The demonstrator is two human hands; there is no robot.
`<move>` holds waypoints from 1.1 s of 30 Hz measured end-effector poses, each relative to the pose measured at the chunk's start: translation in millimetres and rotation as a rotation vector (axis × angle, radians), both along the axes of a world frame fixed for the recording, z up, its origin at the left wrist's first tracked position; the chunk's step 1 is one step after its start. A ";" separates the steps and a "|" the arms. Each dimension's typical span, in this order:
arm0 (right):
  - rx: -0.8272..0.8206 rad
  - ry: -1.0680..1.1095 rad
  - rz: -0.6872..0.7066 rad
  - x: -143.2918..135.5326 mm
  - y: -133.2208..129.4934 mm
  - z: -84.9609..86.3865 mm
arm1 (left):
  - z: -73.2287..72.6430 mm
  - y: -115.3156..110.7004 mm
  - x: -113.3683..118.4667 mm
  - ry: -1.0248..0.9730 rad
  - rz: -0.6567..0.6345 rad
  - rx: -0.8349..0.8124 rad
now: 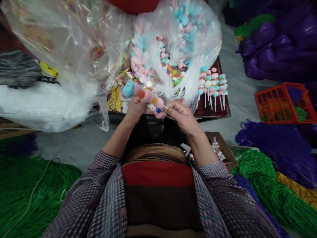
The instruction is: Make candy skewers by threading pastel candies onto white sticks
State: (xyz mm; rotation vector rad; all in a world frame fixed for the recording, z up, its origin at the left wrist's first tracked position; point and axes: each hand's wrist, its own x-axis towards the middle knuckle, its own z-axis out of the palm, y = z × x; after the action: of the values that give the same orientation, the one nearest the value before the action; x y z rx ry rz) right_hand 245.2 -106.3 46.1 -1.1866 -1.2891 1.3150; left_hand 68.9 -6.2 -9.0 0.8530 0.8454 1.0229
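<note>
A skewer of soft candy (146,96), blue at its far end and pink and orange along its length, slants between my hands over the table's front edge. My left hand (136,108) is closed round the candy part. The fingers of my right hand (178,114) pinch the thin white stick at the lower right end. Just behind lies an open clear bag (205,36) of pink, blue and white candies. Several finished-looking candy skewers (213,81) with white sticks lie in a group on the table's right side. Yellow wrappers (115,99) are left of my left hand.
A large clear plastic bag (74,43) covers the left of the dark table (223,113). An orange crate (272,102) and purple bundles (269,46) are at the right. A cardboard box (229,153) stands below the table's right side. Green strands (37,195) lie at the lower left.
</note>
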 end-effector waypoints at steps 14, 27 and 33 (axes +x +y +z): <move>0.083 -0.101 -0.293 44.7 -48.7 11.4 | 15.8 -4.4 -4.0 -0.274 -0.049 -0.119; 0.052 -0.469 -0.263 65.7 -57.9 7.3 | 16.4 -2.2 -3.1 -0.217 -0.005 -0.034; 0.180 -0.682 -0.384 65.5 -58.6 12.9 | 14.0 1.4 -7.5 -0.035 -0.003 0.060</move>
State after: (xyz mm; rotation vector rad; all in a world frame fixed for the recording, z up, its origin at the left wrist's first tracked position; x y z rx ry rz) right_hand 310.7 -164.9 59.0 -1.7240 -1.5003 0.5083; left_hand 61.4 -4.8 5.1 0.8851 0.7870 1.0620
